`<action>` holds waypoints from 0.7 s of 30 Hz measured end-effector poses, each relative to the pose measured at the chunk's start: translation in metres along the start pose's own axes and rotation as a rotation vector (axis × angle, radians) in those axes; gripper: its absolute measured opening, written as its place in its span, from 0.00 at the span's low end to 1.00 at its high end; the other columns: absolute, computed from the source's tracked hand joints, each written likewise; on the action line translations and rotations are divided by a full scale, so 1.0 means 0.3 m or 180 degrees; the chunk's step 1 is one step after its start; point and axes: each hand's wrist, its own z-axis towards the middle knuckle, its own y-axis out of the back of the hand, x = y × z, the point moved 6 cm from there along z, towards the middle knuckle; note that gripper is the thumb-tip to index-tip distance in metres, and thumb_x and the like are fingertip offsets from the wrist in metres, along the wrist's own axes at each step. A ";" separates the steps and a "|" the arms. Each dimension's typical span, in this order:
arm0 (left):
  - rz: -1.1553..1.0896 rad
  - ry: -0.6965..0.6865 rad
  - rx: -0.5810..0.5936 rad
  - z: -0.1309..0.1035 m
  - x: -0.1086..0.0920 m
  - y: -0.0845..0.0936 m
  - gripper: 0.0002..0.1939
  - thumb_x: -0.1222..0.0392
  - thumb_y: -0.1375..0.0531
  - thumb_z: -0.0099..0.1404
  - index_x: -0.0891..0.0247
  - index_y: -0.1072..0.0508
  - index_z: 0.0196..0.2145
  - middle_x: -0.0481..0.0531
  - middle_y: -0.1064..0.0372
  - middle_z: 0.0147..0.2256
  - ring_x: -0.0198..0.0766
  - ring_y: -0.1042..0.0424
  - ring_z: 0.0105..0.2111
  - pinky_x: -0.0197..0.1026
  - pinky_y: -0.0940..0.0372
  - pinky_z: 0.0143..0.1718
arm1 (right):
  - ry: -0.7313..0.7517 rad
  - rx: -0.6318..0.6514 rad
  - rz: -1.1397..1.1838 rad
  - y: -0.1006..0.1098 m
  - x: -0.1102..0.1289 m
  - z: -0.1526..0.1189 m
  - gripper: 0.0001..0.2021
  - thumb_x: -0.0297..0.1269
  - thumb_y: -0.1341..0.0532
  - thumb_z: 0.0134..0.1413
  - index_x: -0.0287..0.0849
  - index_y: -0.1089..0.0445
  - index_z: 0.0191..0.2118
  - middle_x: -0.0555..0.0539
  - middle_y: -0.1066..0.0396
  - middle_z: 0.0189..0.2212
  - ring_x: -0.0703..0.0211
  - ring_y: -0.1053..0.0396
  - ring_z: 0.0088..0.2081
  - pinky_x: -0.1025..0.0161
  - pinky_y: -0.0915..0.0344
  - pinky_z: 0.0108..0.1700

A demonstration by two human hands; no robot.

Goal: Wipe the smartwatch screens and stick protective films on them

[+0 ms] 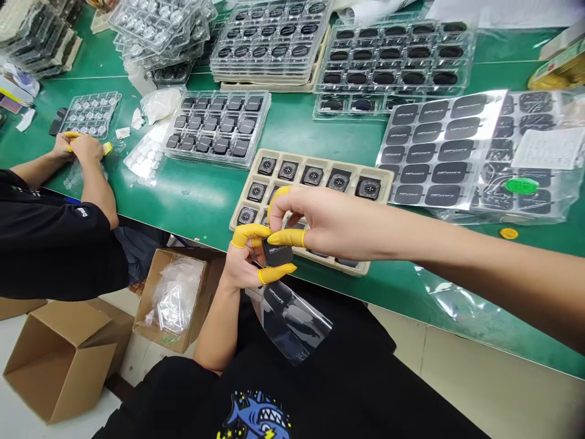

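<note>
i see the left hand (240, 262) gripping a black square piece (278, 254) by its edges, just beside the beige tray (386, 183); the right hand (320, 216), it seems, pinches the piece's top corner.

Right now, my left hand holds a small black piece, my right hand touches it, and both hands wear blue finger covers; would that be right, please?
Not quite: the finger covers are yellow, not blue, as the head view shows. Your left hand does hold the small black piece, and your right hand touches it.
</note>
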 end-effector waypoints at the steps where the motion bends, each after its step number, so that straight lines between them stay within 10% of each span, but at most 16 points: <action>1: -0.0027 0.0028 -0.0021 -0.002 0.003 0.002 0.40 0.38 0.17 0.54 0.54 0.30 0.54 0.41 0.20 0.30 0.37 0.16 0.26 0.34 0.22 0.27 | 0.0113 -0.0108 0.0023 0.003 -0.003 -0.003 0.06 0.32 0.31 0.59 0.46 0.27 0.40 0.46 0.22 0.43 0.51 0.27 0.44 0.57 0.36 0.43; 7: -0.0106 0.0124 -0.0058 -0.014 0.025 0.024 0.42 0.36 0.16 0.52 0.53 0.30 0.54 0.41 0.20 0.31 0.37 0.17 0.26 0.36 0.22 0.29 | 0.0030 0.0303 0.0756 -0.062 -0.065 -0.046 0.18 0.47 0.29 0.61 0.47 0.32 0.50 0.47 0.24 0.42 0.53 0.29 0.40 0.58 0.34 0.40; 21: -0.0294 0.0440 0.0195 -0.035 0.030 -0.010 0.39 0.45 0.17 0.57 0.56 0.30 0.57 0.44 0.20 0.34 0.33 0.20 0.27 0.32 0.28 0.28 | 0.0111 -0.0194 0.1513 -0.147 -0.098 -0.017 0.23 0.54 0.24 0.59 0.48 0.38 0.34 0.57 0.39 0.29 0.61 0.43 0.31 0.62 0.43 0.34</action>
